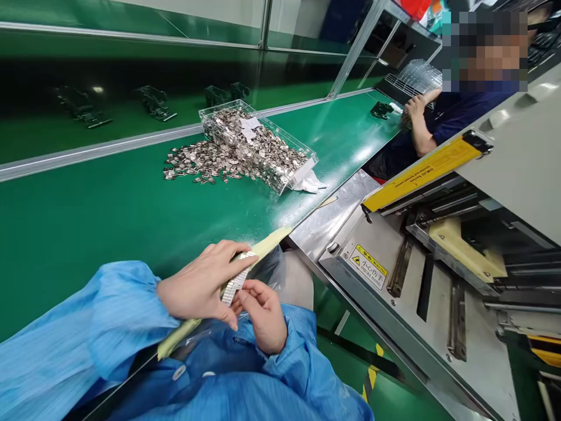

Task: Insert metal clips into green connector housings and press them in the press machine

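My left hand (pixel 199 286) grips row of metal clips (pixel 235 279) against yellow strip (pixel 269 241); right hand (pixel 263 316) pinches row's end. Light, stiff, probably slippery; hold by edges.

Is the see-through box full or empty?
Full. Shiny metal pieces heap inside the clear box, and more lie beside it on the green table.

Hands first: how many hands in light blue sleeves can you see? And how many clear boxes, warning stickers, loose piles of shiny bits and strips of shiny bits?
Hands in light blue sleeves: 2, the left hand and the right hand
Strip of shiny bits, held by both hands: 1
Clear box: 1
Loose pile of shiny bits on the green belt: 1
Warning sticker: 1
Total: 6
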`<act>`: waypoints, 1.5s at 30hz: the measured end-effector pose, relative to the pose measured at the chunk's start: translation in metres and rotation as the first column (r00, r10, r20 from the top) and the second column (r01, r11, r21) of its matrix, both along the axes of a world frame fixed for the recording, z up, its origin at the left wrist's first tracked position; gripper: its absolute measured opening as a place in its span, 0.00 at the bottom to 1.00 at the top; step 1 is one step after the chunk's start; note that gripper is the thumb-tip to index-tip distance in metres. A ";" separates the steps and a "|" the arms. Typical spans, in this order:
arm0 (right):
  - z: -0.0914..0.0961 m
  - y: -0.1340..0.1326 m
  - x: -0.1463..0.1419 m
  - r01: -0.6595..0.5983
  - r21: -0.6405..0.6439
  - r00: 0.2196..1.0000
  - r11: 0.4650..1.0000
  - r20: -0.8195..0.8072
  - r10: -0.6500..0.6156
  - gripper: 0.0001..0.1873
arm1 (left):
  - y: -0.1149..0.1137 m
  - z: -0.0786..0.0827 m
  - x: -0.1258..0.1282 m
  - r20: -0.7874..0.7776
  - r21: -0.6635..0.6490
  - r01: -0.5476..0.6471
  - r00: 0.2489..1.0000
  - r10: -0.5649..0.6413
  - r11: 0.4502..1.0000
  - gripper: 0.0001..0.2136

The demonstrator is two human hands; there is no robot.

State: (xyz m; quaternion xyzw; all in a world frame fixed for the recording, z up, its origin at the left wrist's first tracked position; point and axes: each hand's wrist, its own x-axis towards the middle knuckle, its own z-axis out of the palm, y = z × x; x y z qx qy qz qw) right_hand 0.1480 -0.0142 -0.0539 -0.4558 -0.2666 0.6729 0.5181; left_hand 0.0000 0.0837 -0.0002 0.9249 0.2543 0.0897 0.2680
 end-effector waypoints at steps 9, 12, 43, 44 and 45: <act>0.007 0.002 -0.007 0.084 0.006 0.995 0.996 0.063 -0.084 0.16 | 0.004 0.005 -0.005 -0.044 -0.015 0.007 0.999 -0.007 1.000 0.36; 0.011 0.003 -0.010 0.116 -0.012 0.990 0.993 0.085 -0.114 0.14 | 0.003 0.004 -0.005 -0.051 -0.017 0.002 0.999 -0.003 1.000 0.37; 0.014 0.012 -0.025 0.263 -0.147 0.959 0.954 0.148 -0.242 0.07 | 0.004 0.007 -0.005 -0.056 -0.025 0.000 0.998 -0.001 1.000 0.30; 0.014 0.012 -0.025 0.258 -0.154 0.961 0.954 0.141 -0.238 0.07 | 0.004 0.007 -0.005 -0.057 -0.030 0.000 0.998 -0.002 1.000 0.29; 0.014 0.013 -0.025 0.254 -0.163 0.963 0.954 0.135 -0.233 0.07 | 0.004 0.008 -0.005 -0.058 -0.035 0.000 0.998 -0.002 0.999 0.29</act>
